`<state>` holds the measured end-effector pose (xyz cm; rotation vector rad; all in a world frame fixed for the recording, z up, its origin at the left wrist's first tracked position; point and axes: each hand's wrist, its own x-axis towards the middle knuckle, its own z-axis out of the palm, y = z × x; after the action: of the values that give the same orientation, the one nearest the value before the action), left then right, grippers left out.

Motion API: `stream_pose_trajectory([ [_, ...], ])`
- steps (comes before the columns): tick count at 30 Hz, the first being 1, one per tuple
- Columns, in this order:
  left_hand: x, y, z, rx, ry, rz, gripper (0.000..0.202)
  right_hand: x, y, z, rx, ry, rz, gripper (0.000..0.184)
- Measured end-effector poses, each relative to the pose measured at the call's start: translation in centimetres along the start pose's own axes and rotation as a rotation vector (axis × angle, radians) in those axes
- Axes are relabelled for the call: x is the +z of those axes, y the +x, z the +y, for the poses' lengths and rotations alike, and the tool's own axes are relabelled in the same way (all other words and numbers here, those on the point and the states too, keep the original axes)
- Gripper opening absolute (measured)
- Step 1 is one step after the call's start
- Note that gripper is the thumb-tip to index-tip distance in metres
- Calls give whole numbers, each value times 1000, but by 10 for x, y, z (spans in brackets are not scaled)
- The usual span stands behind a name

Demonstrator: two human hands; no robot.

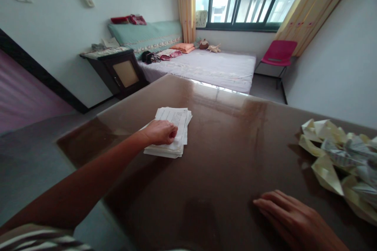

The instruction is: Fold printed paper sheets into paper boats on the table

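Note:
On the left part of the brown table lies a stack of printed paper sheets (180, 119), its edges uneven. My left hand (161, 131) rests on top of this stack with its fingers curled closed. Whether a sheet is pinched under the fingertips is hidden. Near the table's front right, my right hand (290, 217) is stretched out low over the tabletop, fingers extended, holding nothing. Beyond it at the right edge sits a pile of folded paper pieces (326, 174), cream and printed white, partly cut off by the frame.
The glossy table (218, 157) reflects the window light. Behind it stand a bed (218, 64) with folded cloths and soft toys, a dark cabinet (126, 73) on the left, and a pink chair (278, 53) at the right wall.

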<state>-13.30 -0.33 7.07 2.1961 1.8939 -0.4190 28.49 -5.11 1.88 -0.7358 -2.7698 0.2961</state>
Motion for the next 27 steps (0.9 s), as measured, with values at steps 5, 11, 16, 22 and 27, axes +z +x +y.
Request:
stream_pose_trajectory([
  [5, 4, 4, 2, -24, 15, 7, 18, 4, -4, 3, 25, 29, -47, 25],
  [11, 0, 2, -2, -40, -10, -11, 18, 3, -4, 3, 39, 35, -62, 26],
  [16, -2, -6, -1, 13, -59, 38, 26, 4, -5, 4, 46, 33, -29, 30],
  [22, -5, -5, 1, 78, -57, -59, 42, 4, -6, 3, 57, 27, -33, 31],
  [27, -9, 4, -3, 87, -76, -114, 31, 2, -5, 2, 45, 18, -25, 32],
])
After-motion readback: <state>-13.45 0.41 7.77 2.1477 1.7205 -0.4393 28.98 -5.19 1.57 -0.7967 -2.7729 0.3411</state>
